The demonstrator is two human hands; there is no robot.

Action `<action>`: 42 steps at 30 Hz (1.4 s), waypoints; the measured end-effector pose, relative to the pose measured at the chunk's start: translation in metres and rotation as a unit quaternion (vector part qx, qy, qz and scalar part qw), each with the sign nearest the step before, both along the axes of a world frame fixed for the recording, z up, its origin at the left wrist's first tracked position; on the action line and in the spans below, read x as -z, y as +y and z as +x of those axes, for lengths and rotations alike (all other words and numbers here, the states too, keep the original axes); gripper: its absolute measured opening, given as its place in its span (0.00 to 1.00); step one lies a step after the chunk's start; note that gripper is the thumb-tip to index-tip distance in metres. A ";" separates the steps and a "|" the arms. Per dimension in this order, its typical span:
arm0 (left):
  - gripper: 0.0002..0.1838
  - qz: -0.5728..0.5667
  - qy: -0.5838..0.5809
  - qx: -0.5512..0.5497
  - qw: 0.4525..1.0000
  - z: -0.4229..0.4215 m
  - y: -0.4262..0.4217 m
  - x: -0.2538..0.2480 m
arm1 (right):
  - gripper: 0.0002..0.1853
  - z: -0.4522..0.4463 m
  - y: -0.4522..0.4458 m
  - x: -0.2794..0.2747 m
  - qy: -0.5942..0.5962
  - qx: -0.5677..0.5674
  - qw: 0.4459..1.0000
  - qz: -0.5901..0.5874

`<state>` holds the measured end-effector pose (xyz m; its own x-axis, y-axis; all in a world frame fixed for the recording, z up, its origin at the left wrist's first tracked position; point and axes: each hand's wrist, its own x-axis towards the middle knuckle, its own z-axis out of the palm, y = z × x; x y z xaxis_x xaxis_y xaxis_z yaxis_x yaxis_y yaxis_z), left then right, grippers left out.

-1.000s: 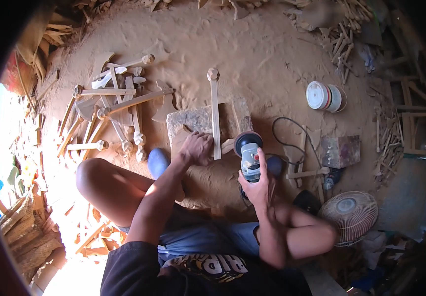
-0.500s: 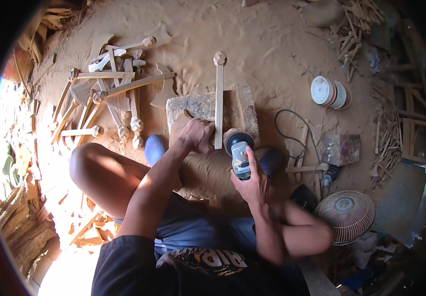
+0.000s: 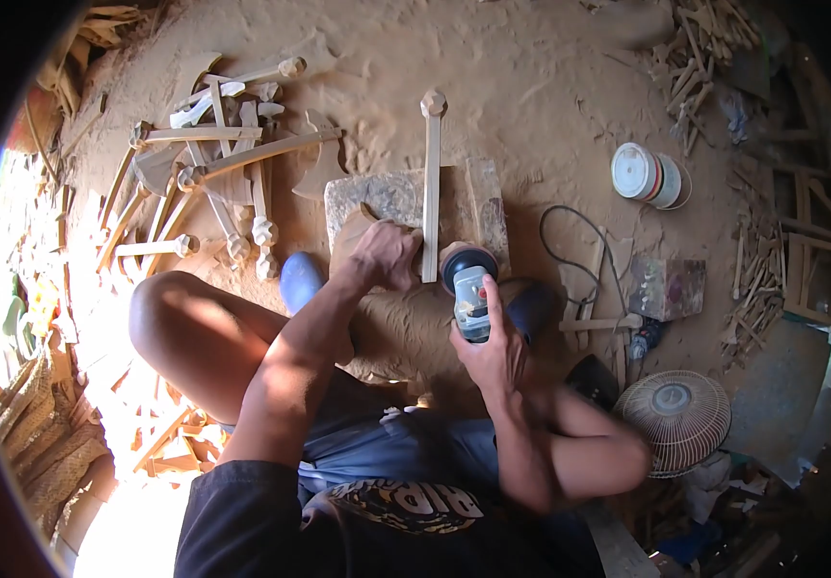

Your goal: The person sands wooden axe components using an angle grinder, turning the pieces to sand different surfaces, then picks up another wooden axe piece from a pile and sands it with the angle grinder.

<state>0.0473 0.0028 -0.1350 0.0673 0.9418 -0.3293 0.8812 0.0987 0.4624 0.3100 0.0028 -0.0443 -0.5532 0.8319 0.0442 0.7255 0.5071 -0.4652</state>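
Steadying an axe (image 3: 432,207), sander (image 3: 471,308) close by

Dusty floor (image 3: 550,106) spreads across the upper frame, with a heap (image 3: 261,156) of similar wooden pieces at upper left and a fan (image 3: 674,419) at lower right. Near the centre sits a worn block (image 3: 377,197).

The axe is at the centre too, its handle running up the frame across the block. The left hand (image 3: 387,255) is closed on its head end; a broad blade (image 3: 350,236) shows beyond the knuckles, though the fingers hide the join. The right hand (image 3: 493,352) is wrapped round the sander, forefinger laid along the body, and the disc (image 3: 464,256) sits just beside the handle's lower end. Whether they touch cannot be told. Smallest is the faceted knob (image 3: 433,103) at the handle's top.

The axe looks light and stiff, perhaps a little slippery with dust. The thin blade edge is likely the fragile part, so the thick neck seems the best hold.

Compared with a second ago, the sander is closer to the handle and covers a pale wooden tip that showed between them; the left hand's hold looks the same.
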 end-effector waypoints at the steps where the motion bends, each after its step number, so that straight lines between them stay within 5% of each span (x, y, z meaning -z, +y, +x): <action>1: 0.24 0.004 -0.003 -0.003 1.000 0.000 -0.001 -0.002 | 0.48 0.000 0.001 0.001 0.002 0.005 1.000 0.000; 17: 0.20 0.050 -0.006 0.016 0.999 -0.008 0.000 0.019 | 0.50 -0.013 0.060 -0.001 0.029 0.088 0.996 0.008; 27: 0.22 0.031 -0.004 0.097 0.995 -0.020 0.008 0.008 | 0.49 0.014 0.070 -0.020 0.190 0.102 0.952 -0.220; 42: 0.16 0.038 -0.005 0.088 0.995 -0.022 0.008 0.013 | 0.50 0.024 0.098 -0.028 0.094 0.068 0.922 -0.369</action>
